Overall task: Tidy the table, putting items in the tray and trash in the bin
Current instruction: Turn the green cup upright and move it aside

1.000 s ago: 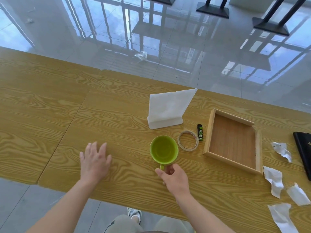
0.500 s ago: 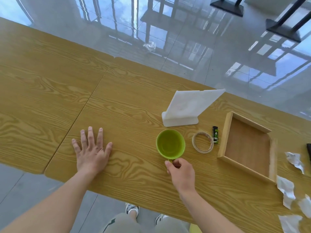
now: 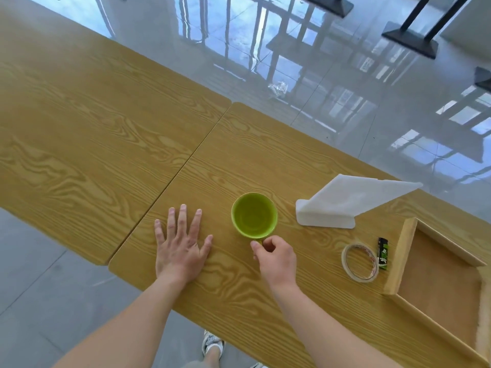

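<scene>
the right hand (image 3: 276, 257) has its grip pinched on the handle at the 6 o'clock side of the green mug (image 3: 254, 215), which stands upright on the table (image 3: 79, 134) near its front edge; the left hand (image 3: 178, 248) lies flat and released, at the mug's 9 o'clock. the mug looks rigid, glazed and slick, likely breakable, empty so probably fairly light; the handle seems the surest hold. one mug, one tape roll (image 3: 360, 262), one lighter (image 3: 382, 253), one white stand (image 3: 345, 205), one wooden tray (image 3: 398, 257) at 3 o'clock, empty as far as shown. no bin shows.
</scene>
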A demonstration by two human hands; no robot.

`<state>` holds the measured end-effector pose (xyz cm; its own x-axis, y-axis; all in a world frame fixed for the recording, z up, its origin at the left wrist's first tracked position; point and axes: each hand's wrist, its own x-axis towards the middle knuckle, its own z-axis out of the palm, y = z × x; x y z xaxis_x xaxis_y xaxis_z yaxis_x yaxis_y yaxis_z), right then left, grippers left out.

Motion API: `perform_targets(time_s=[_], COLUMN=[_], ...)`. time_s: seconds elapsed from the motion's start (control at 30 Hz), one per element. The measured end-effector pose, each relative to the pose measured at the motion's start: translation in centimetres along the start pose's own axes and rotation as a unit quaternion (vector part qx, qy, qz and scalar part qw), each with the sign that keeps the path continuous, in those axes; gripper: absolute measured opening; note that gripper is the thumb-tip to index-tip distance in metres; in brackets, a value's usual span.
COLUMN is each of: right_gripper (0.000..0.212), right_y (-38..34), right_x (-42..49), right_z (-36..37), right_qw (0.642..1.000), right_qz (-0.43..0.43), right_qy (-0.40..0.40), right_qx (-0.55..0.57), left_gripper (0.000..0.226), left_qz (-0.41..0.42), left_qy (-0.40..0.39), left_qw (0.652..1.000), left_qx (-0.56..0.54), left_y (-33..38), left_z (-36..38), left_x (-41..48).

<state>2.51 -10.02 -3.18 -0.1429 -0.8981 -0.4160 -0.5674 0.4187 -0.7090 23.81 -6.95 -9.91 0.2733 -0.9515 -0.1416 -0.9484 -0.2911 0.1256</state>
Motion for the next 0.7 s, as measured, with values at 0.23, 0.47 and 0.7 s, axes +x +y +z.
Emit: perform_targets(time_s=[0.23, 0.47, 0.7], right_gripper=[0.028, 0.029, 0.030], right_y=[-3.4, -5.9, -7.5], right_x=[2.0, 2.7, 2.0], right_z=[3.0, 6.3, 9.7], right_qw=[1.000, 0.999, 0.998], right_qz=[-0.023, -0.017, -0.043], right_qy=[-0.017, -0.037, -0.055], right_qx=[-0.003, 0.004, -0.010], left_gripper=[0.072, 0.055, 0.047], left_qz=[-0.003, -0.046, -0.061], left_qy=[0.019, 0.120, 0.144], left_qw=[1.000, 0.977, 0.962], left_qx=[-0.021, -0.172, -0.223], left_y=[0.0, -0.3, -0.6], left_z=[-0.4, -0.8, -0.8], left_x=[-0.1, -0.2, -0.1])
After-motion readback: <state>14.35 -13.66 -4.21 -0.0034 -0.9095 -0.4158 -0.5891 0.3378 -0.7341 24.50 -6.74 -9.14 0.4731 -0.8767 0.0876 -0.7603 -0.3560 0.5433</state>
